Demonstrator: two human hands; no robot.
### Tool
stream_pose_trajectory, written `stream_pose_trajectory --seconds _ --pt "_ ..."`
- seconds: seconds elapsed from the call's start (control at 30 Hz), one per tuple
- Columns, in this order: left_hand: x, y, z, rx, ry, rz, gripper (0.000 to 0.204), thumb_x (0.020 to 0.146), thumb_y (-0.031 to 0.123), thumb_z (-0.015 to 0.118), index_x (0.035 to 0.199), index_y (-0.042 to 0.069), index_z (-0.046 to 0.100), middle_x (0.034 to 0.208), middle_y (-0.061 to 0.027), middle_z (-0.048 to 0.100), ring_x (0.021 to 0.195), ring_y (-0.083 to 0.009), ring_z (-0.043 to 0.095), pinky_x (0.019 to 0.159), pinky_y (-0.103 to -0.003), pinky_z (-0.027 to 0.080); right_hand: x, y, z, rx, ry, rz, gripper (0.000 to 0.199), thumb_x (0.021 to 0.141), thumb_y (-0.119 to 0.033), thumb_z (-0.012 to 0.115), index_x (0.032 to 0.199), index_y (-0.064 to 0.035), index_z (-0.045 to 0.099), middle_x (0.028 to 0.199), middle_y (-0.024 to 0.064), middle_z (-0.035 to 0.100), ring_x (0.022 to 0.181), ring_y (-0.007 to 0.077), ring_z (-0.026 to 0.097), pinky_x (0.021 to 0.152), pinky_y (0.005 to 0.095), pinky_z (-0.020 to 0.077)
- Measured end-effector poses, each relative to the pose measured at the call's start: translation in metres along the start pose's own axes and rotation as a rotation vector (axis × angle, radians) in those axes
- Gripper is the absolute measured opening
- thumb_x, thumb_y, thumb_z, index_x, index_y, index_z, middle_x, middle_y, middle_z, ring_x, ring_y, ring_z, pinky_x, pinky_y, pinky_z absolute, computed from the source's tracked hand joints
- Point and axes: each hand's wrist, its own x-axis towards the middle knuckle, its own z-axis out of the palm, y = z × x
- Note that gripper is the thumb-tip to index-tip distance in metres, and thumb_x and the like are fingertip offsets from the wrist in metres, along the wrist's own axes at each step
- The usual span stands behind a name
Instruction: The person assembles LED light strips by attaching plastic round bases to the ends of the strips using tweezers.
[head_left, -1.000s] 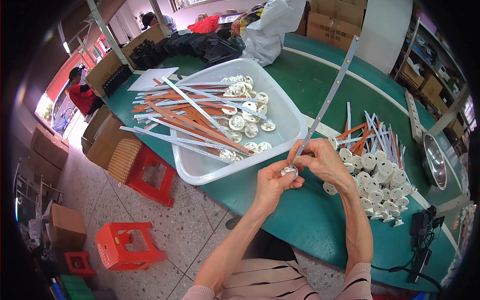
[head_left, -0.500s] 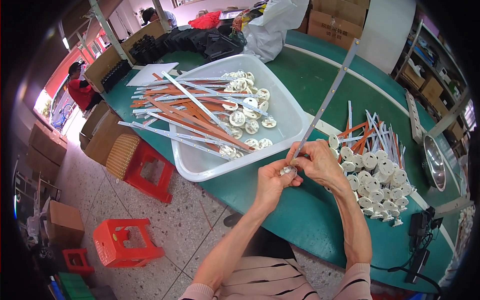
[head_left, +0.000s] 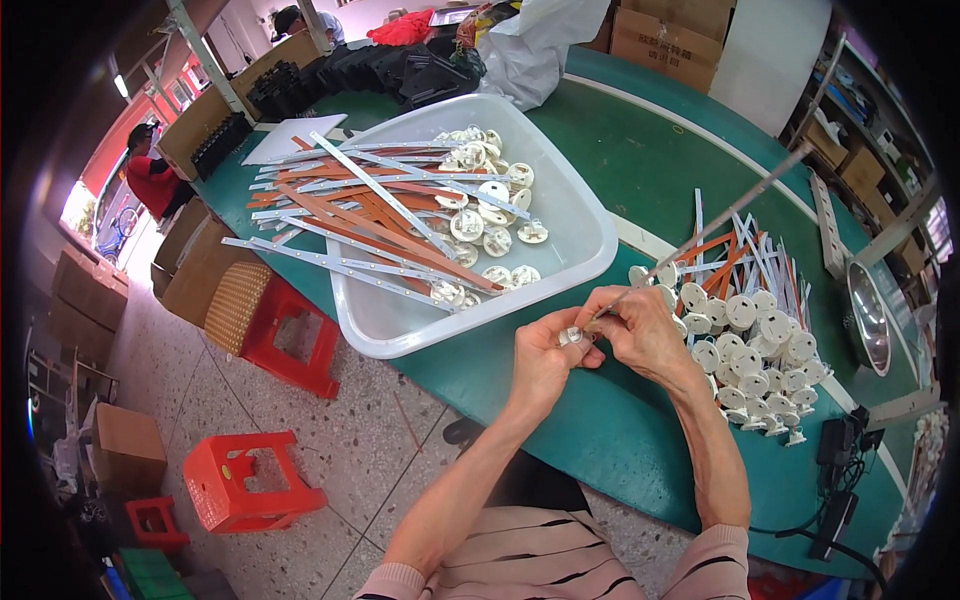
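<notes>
- Centrally, a green worktop (head_left: 640,190) carried a white tub (head_left: 570,215) of strips and discs.
- Right hand (head_left: 640,335) fingers clamped a long thin strip (head_left: 700,235).
- Left hand (head_left: 545,360) fingers pinched a small white disc (head_left: 571,337) at the strip's end, near the worktop's front edge.

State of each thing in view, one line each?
left hand: pinching a small white round cap
right hand: gripping a long thin strip, tilted up and away
white tub: open, part full of strips and caps
cap pile: loose on green table
</notes>
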Motion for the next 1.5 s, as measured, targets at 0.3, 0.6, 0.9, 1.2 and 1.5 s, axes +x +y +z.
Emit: stream_pose_trajectory --seconds 0.3,0.6,0.9,1.2,1.5 --pt "0.001 0.001 0.001 -0.064 0.032 0.001 0.022 0.082 -0.009 0.05 0.101 -0.006 0.061 0.085 -0.008 0.062 0.069 -0.0126 0.058 0.064 -0.024 0.049 0.008 -0.003 0.005 0.071 -0.043 0.137 0.007 0.071 0.004 0.058 0.075 0.0025 0.063 0.059 0.009 0.061 0.055 0.0127 0.059 0.051 0.0278 0.045" --pt "-0.001 0.004 0.004 -0.042 0.011 0.012 0.029 0.086 -0.005 0.05 0.114 -0.007 0.056 0.087 -0.0093 0.063 0.069 -0.0133 0.062 0.066 -0.025 0.053 -0.002 -0.008 -0.009 0.034 -0.018 0.113 0.01 0.073 -0.001 0.061 0.081 0.004 0.064 0.068 0.0091 0.065 0.063 0.0136 0.063 0.059 0.0276 0.0497" --pt "0.002 0.006 0.002 -0.012 -0.019 -0.031 0.03 0.086 -0.005 0.051 0.116 -0.007 0.055 0.089 -0.01 0.064 0.07 -0.0134 0.062 0.064 -0.024 0.054 -0.001 -0.002 -0.005 -0.03 0.04 0.024 0.009 0.075 -0.001 0.061 0.082 0.0029 0.065 0.071 0.0096 0.064 0.063 0.0169 0.064 0.058 0.0288 0.0492" --pt "-0.001 0.008 0.004 -0.118 0.022 0.003 0.031 0.084 -0.008 0.05 0.114 -0.006 0.055 0.091 -0.0107 0.064 0.071 -0.0149 0.063 0.064 -0.026 0.056 0.004 0.0 0.006 0.101 0.027 -0.001 0.011 0.069 0.005 0.057 0.081 0.0051 0.056 0.072 0.0131 0.057 0.058 0.022 0.055 0.055 0.0326 0.0437" --pt "-0.003 0.006 0.003 -0.081 0.028 0.029 0.032 0.084 -0.008 0.05 0.116 -0.006 0.053 0.092 -0.0111 0.064 0.072 -0.0152 0.064 0.064 -0.026 0.056 0.002 -0.004 0.007 0.062 0.03 -0.041 0.011 0.07 0.006 0.056 0.081 0.0053 0.052 0.071 0.0131 0.054 0.059 0.0221 0.053 0.055 0.033 0.0426"
